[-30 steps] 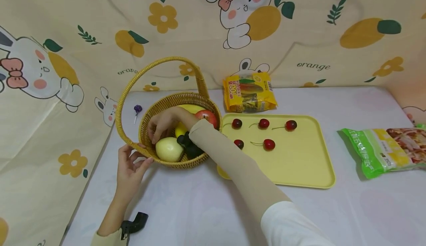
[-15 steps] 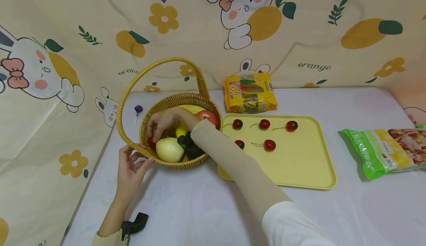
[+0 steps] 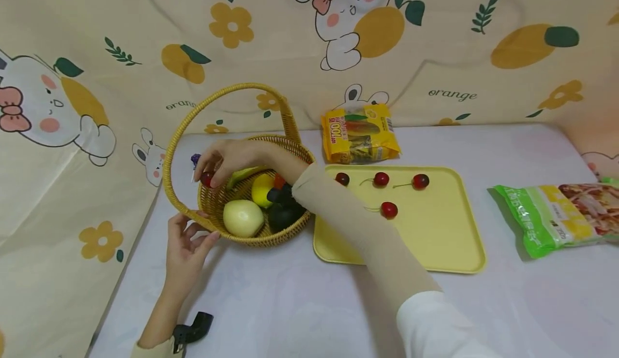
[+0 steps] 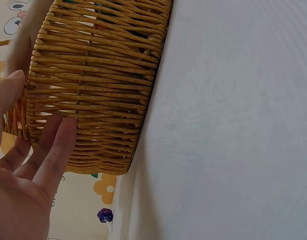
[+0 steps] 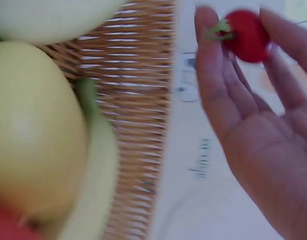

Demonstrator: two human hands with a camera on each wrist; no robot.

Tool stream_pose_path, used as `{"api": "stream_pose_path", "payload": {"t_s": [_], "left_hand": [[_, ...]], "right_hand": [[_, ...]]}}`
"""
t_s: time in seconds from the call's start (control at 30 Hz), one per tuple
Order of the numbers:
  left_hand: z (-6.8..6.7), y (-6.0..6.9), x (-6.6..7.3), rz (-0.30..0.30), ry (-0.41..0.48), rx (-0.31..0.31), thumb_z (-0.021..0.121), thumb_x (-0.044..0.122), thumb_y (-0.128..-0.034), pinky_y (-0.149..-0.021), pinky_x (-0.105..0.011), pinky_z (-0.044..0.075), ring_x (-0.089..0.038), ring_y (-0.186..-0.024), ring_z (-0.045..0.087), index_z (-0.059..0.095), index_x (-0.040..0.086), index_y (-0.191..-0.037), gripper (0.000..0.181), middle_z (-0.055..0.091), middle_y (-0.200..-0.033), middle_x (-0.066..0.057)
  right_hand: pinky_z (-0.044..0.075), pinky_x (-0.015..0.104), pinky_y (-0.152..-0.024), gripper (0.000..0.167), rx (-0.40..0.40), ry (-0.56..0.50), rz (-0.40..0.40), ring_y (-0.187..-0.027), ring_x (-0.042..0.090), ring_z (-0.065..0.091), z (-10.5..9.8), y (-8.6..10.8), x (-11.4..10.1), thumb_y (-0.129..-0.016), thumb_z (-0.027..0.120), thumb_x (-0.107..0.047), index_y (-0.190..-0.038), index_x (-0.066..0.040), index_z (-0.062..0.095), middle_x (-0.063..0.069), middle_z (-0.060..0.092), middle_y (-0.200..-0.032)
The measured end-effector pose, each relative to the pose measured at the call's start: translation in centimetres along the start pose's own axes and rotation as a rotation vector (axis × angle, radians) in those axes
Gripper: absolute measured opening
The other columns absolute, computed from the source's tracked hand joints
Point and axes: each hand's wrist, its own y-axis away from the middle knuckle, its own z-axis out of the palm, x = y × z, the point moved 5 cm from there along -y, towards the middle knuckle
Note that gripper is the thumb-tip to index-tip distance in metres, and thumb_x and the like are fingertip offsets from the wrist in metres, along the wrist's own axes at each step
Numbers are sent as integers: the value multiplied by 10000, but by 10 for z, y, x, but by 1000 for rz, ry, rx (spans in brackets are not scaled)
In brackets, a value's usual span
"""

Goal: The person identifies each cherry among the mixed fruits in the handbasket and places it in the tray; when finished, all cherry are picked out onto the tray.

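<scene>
My right hand (image 3: 231, 159) pinches a small round cherry tomato (image 3: 207, 179) over the far-left rim of the wicker basket (image 3: 288, 234). In the right wrist view the cherry tomato (image 5: 247, 36) shows a green stalk between thumb and fingertips. At the basket's near-left side, by the handle's foot, my left hand (image 3: 186, 253) holds the rim, its fingers against the woven outer wall (image 4: 93, 95). Inside the basket lie a pale green round fruit (image 3: 243, 218), a yellow fruit (image 3: 261, 190), a banana (image 5: 101, 165), a dark green item (image 3: 285, 215) and a red fruit partly hidden by my arm.
Right of the basket lies a yellow tray (image 3: 435, 240) with several cherries (image 3: 388, 209); my right forearm crosses its left part. Behind it stands a yellow snack pack (image 3: 360, 134). A green food bag (image 3: 556, 218) is at far right. A purple lollipop (image 4: 105, 215) lies beyond the basket.
My right hand has risen out of the basket and moved up and left, bringing the cherry tomato with it. The left hand keeps its place on the basket.
</scene>
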Motion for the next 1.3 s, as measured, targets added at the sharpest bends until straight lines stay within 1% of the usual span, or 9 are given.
{"api": "stream_pose_path", "payload": {"t_s": [0.13, 0.2, 0.3, 0.4, 0.5, 0.77, 0.93, 1.13, 1.3], "left_hand": [[0, 0, 0, 36, 26, -11, 604, -261, -828, -796, -203, 567, -172, -1000, 592, 301, -125, -1353, 621, 401, -1226, -331], [0, 0, 0, 64, 51, -19, 595, -271, -825, -793, -202, 567, -172, -994, 592, 298, -142, -1344, 612, 412, -1214, -318], [0, 0, 1, 85, 64, -19, 594, -274, -823, -789, -201, 567, -167, -986, 594, 308, -142, -1335, 601, 430, -1205, -293], [2, -1, 2, 98, 60, -19, 595, -278, -819, -792, -201, 567, -168, -981, 597, 308, -149, -1332, 602, 440, -1205, -283], [2, -1, 3, 115, 81, -22, 584, -300, -805, -789, -197, 568, -172, -976, 601, 286, -179, -1327, 613, 452, -1204, -264], [2, -2, 3, 144, 112, -27, 561, -328, -791, -791, -185, 564, -182, -969, 602, 254, -217, -1321, 622, 466, -1202, -236], [1, -1, 2, 148, 119, -34, 557, -326, -793, -789, -185, 564, -173, -965, 604, 261, -203, -1325, 621, 467, -1207, -226], [1, -1, 2, 157, 137, -39, 549, -335, -788, -792, -189, 566, -179, -969, 604, 248, -212, -1324, 627, 465, -1211, -226], [2, -1, 2, 156, 133, -44, 554, -328, -792, -806, -190, 564, -189, -987, 600, 240, -213, -1335, 638, 461, -1222, -236]], "right_hand": [[522, 247, -886, 290, 178, 180, -146, -1002, 166, 593, -15, 46, -21, -866, 754, -43, -1132, 11, 651, 74, 656, -1077], [524, 278, -889, 289, 236, 178, -182, -986, 187, 592, -20, 77, -22, -868, 756, -51, -1123, 13, 636, 81, 650, -1065], [525, 342, -921, 285, 222, 127, -193, -1016, 242, 589, -24, 128, -11, -889, 712, -27, -1152, 32, 615, 124, 639, -1114], [532, 359, -915, 276, 189, 83, -124, -1028, 277, 580, -24, 182, 9, -891, 677, 7, -1157, 39, 608, 156, 617, -1143], [552, 335, -860, 263, 237, 81, -19, -984, 303, 586, -24, 232, 31, -893, 671, 11, -1140, 48, 591, 162, 591, -1115], [589, 322, -803, 221, 575, 159, 102, -891, 315, 685, -27, 344, 67, -960, 650, -47, -1173, 8, 668, 182, 666, -1088], [585, 261, -783, 278, 752, 177, 269, -927, 281, 703, -20, 383, 83, -899, 748, -104, -1132, 22, 664, 194, 651, -1107], [570, 210, -789, 291, 804, 280, 327, -952, 289, 692, -7, 402, 92, -847, 765, 8, -1114, 44, 653, 197, 626, -1156], [538, 213, -691, 236, 870, 410, 406, -823, 204, 631, -1, 409, 99, -816, 795, -11, -1018, 5, 676, 98, 664, -945]]}}
